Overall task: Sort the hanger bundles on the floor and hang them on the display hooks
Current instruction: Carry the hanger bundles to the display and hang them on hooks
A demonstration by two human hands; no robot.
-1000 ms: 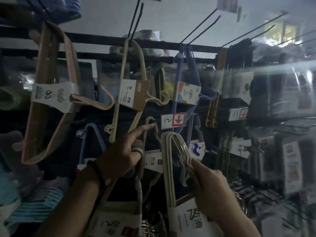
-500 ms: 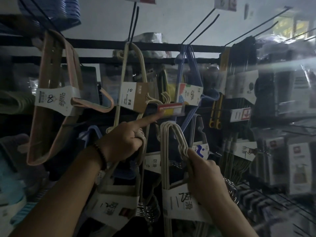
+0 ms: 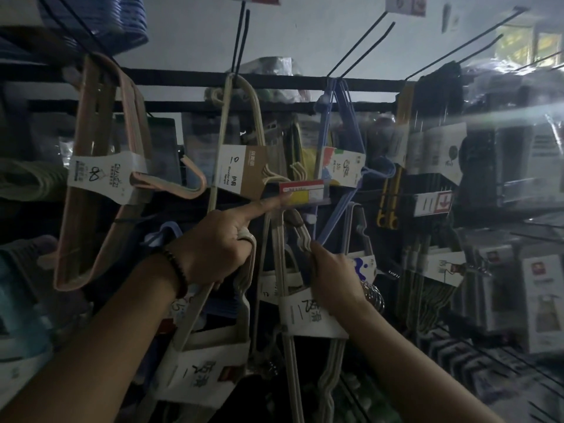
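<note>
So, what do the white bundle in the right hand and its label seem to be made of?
White hanger bundle: probably coated metal wire, since the rods are thin, smooth and evenly bent. Its label: matte printed cardboard, folded flat around the rods.

At the upper left of the frame a hanger bundle hangs from the rack bar. Right of it, at upper centre, hangs a second bundle, then a third further right. Your left hand sits at centre, its forefinger touching the price tag holder. Your right hand lies just right of it, on a bundle below that holder.
</note>
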